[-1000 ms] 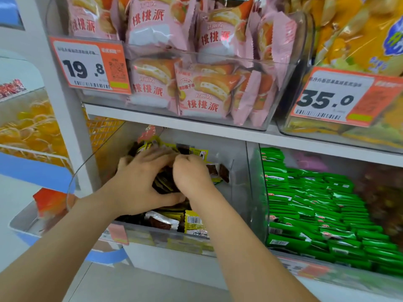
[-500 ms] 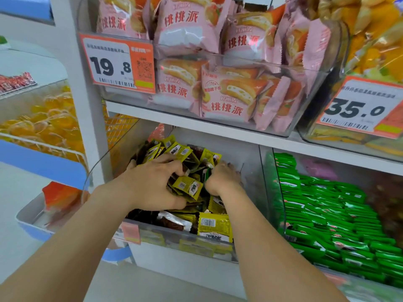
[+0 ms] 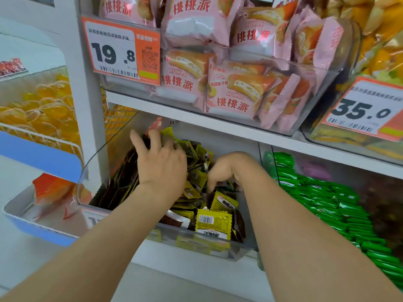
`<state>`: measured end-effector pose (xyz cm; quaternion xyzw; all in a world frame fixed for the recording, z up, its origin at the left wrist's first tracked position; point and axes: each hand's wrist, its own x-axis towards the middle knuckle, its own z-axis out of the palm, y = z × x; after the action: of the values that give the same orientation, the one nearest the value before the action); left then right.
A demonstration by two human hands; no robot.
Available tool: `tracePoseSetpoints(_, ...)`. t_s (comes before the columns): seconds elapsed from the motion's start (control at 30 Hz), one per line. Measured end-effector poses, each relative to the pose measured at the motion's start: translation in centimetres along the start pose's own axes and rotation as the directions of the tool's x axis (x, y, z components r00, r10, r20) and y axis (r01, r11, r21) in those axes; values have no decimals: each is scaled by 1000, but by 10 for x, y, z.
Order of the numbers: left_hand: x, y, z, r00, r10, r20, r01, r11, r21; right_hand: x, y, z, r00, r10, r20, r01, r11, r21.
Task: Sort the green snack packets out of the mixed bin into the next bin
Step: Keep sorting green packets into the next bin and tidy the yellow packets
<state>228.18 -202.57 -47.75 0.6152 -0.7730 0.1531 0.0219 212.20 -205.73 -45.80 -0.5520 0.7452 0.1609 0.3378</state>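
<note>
Both hands work in the mixed bin (image 3: pixel 202 243) at lower centre: left hand (image 3: pixel 162 164) spread flat on the packets, right hand (image 3: pixel 224 171) curled fingers-down, grip unclear. Green packets (image 3: pixel 327 199) fill the next bin (image 3: pixel 260 214) at right, long axes running left-right.

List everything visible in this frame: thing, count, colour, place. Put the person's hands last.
mixed bin: one, clear, lower shelf, centre
yellow and dark packets: many, inside the mixed bin
green packets: many, next bin to the right
pink pie packets: many, upper shelf bin
price tag 19.8: one, white and orange, upper left
price tag 35.0: one, white and orange, upper right
left hand: spread over the packets
right hand: fingers down among the packets; grasp hidden
</note>
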Motion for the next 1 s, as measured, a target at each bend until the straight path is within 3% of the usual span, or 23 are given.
tracePoseSetpoints(0.07, 6, 9, -4, 996, 83, -27, -83, 997, 6, -7, 2, -1, 997, -13, 75, 14, 1000, -17)
tracePoseSetpoints(0.13, 15, 14, 3, 955, 293, -43, -295, 955, -44, -8, 4, 2, 993, -25, 112, 28, 999, -21)
tracePoseSetpoints(0.17, 20, 15, 8, 921, 390, -23, -390, 916, -97, -8, 5, 4, 992, -31, 124, 31, 1000, 6)
tracePoseSetpoints(0.23, 30, 16, 24, 884, 457, 94, -438, 882, -171, -13, 4, 7, 992, -51, 119, 44, 997, 58)
tracePoseSetpoints(0.33, 40, 21, 37, 865, 435, 249, -400, 898, -182, -20, 3, 10, 993, -89, 80, 79, 990, 114)
tracePoseSetpoints(0.5, 49, 31, 32, 850, 415, 326, -370, 909, -192, -31, 8, 18, 993, -113, -28, 115, 984, 138)
tracePoseSetpoints(0.73, 54, 23, 19, 926, 325, 191, -270, 926, -265, -28, 5, 32, 991, -53, -123, 84, 960, 267)
tracePoseSetpoints(1.0, 40, -8, -1, 933, 342, 108, -290, 897, -333, -17, 4, 38, 973, -110, -202, 179, 912, 368)
